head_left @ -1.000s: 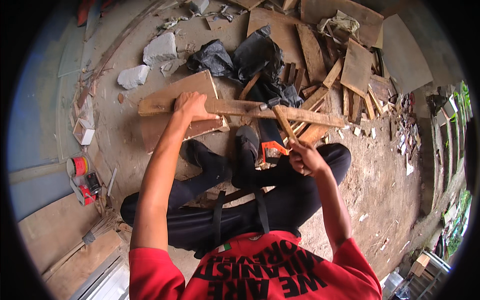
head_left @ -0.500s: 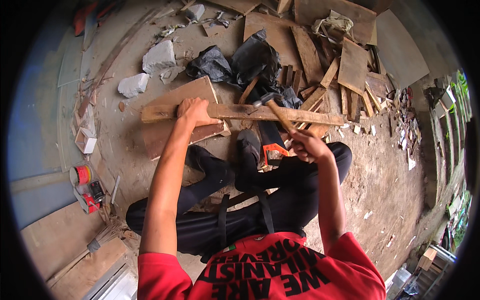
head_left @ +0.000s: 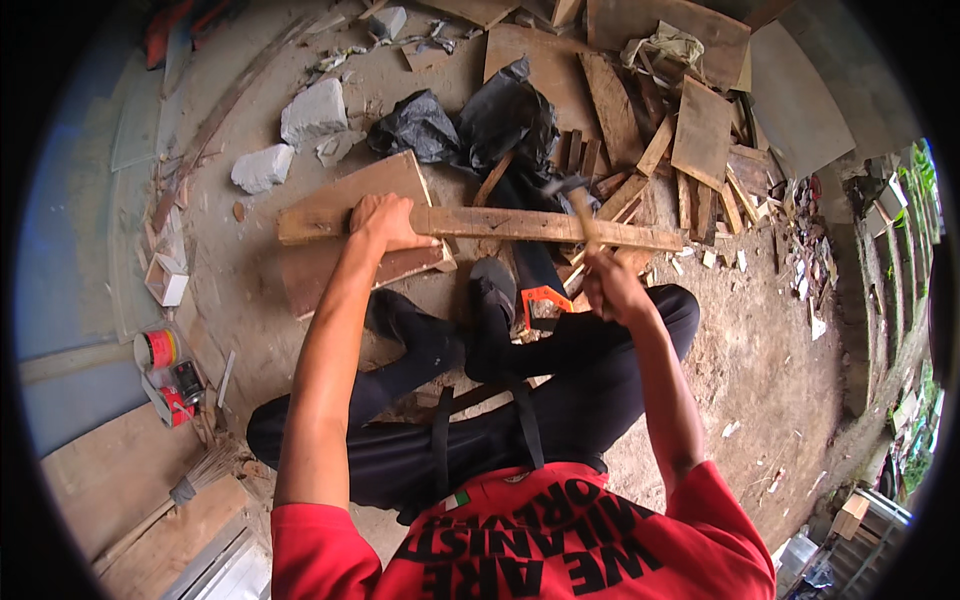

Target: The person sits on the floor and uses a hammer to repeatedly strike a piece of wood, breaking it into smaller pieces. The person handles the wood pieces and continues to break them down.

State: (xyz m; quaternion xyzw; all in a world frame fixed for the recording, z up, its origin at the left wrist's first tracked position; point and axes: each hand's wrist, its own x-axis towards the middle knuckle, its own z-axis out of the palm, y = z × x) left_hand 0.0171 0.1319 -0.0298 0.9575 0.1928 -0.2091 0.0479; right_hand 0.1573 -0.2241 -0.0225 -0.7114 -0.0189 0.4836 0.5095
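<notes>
Both grips are full: the right hand holds a hammer, its blurry head perhaps off the plank; the left hand holds that plank across a board. Farther away lie black bags and wood scraps.

Open floor right of the right knee leaves room to pass; beyond the plank, black plastic and scrap wood block the way
</notes>
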